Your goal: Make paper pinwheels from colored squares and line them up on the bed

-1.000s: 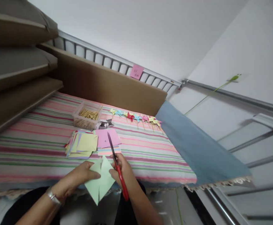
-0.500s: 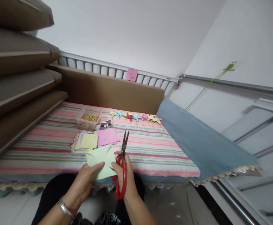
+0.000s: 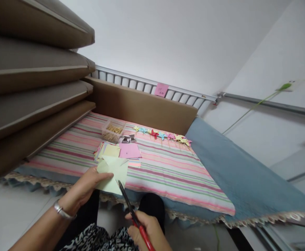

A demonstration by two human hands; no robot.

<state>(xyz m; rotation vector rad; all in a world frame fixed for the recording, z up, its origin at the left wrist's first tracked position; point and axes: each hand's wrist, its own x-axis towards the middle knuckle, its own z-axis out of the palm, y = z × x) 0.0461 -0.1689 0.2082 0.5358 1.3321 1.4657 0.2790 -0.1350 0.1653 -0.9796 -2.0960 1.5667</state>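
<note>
A pale green paper square (image 3: 116, 170) with slits cut in from its corners is pinched at its left side by my left hand (image 3: 93, 183), thumb on top. My right hand (image 3: 148, 228) is closed round the red handles of a pair of scissors (image 3: 131, 209). The dark blades lie nearly together, tips at the lower right corner of the paper. Just beyond the paper are a stack of coloured paper squares (image 3: 111, 151) and a pink sheet (image 3: 130, 151).
A clear plastic box (image 3: 113, 130) of thin wooden sticks stands behind the papers, beside small metallic packets (image 3: 128, 138). Paper pinwheels (image 3: 162, 135) lie in a row towards the right. Stacked brown cushions (image 3: 37, 80) rise on the left; a brown board (image 3: 142, 108) runs along the back.
My right hand has turned the scissors and brought their tips to the paper's lower right corner, the blades closing up. The paper has been turned a little. The view has shifted left.
</note>
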